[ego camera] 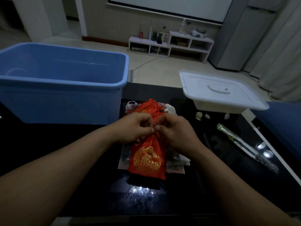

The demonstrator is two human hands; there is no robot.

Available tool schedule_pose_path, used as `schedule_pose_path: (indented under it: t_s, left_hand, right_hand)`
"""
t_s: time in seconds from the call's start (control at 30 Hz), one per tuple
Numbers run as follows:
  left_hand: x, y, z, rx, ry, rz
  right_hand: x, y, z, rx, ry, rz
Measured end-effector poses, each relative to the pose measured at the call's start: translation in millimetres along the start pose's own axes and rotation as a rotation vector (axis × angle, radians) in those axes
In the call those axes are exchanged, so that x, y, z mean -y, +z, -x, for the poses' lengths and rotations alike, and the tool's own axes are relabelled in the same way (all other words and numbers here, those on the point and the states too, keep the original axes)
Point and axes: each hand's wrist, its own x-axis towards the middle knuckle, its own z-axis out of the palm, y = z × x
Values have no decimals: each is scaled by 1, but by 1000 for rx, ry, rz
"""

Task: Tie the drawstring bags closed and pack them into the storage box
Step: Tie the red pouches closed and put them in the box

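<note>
Head view:

- The red drawstring bag [147,159] lies on a stack of flat pale items at the centre of the dark glossy table [73,147], neck pointing away from the person.
- Bag appearance: shiny red-orange satin, with a round gold embroidered emblem on the lower body. The fabric is gathered into tight pleats at the neck. The bottom edge is square and flat.
- The left hand [133,128] grips the gathered neck from the left, fingers curled and thumb tip pressed against the fabric.
- The right hand [175,129] grips the neck from the right, fingers curled in the same way. The two thumbs nearly meet over the neck.
- A thin red cord [160,117] rises between the hands. Which fingers hold it cannot be told.
- Further bags [146,106], red and white, lie in a pile just beyond the hands.
- The blue storage box [65,103] stands open on the table to the left, near the pile. Its interior floor is not visible.
- A white lid [219,90] rests on a pale basket at the right.
- A clear plastic wrapper [244,142] lies on the table at the right.
</note>
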Motion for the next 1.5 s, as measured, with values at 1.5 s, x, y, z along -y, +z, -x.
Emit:
schedule_pose_path:
  t_s: [1.5]
  left_hand:
    - [1,4,7,-113,-116,355]
  right_hand:
    - [-4,1,23,-111,87,-45]
